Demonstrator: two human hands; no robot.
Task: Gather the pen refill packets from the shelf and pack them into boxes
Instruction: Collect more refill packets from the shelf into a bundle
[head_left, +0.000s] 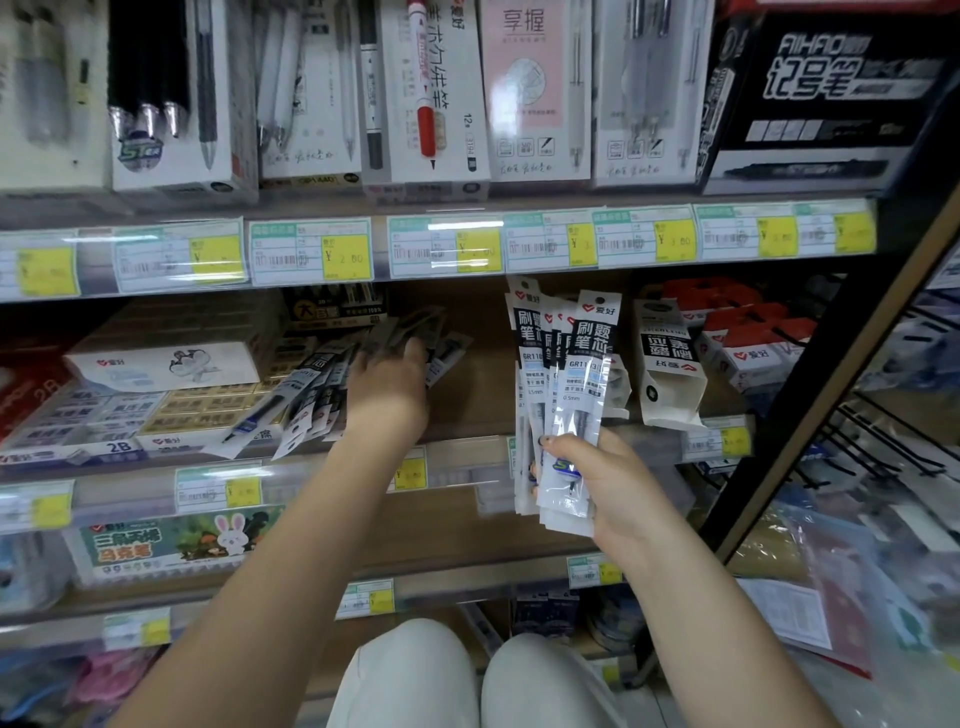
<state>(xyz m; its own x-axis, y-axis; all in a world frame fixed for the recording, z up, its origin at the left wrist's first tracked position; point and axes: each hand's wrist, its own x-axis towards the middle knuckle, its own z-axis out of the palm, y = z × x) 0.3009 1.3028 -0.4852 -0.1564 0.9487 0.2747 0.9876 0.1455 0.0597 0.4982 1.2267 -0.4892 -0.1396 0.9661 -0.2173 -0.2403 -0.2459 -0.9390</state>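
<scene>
Where the right hand (602, 483) comes up in front of the shelf (467, 415), its fingers and thumb are curled round the lower ends of a held stack of refill packets (563, 395). Long axis upright, printed headers at top, faces toward the camera; about five or six packets fan out, exact count not readable.

Left hand (387, 382): reaching into the shelf, fingers extended onto a loose heap of refill packets (317, 384). Whether the fingers pinch any packet cannot be told. Heap lies flat on the shelf board, long axes slanting from lower left to upper right; count unclear, more than six.

Just right of the held stack: one white packet box (670, 364), standing, print upside down. Further right: red-and-white boxes (748, 338), stacked. Left of the heap: eraser boxes (171, 395). Upper shelf: pen boxes (431, 93), upright, above a row of price labels (311, 252).
</scene>
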